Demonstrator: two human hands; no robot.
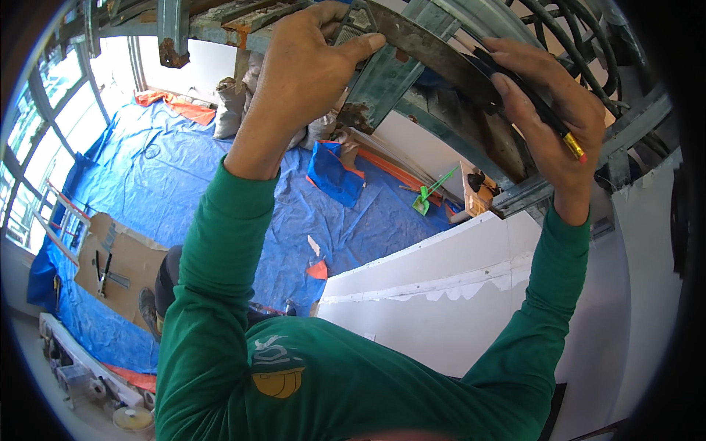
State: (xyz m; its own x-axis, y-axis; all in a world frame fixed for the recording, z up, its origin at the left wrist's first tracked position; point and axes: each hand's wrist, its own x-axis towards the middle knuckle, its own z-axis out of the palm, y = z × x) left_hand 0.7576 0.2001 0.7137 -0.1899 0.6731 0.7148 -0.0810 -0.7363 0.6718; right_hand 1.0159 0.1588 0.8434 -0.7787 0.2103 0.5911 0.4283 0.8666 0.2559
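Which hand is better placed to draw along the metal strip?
Likely the right hand: it holds the black pencil beside the metal strip, while the left hand is occupied at the strip's other end.

bright daylight from the windows (pixel 82 121) glares white at left, while the wall (pixel 643 220) at right lies dimmer. straight edges bend toward a dark, round rim.

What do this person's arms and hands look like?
Both arms wear long green sleeves, baggy higher up, with plain green cuffs close around the wrists. The left hand and right hand wear no gloves. No cables or markings show on the sleeves.
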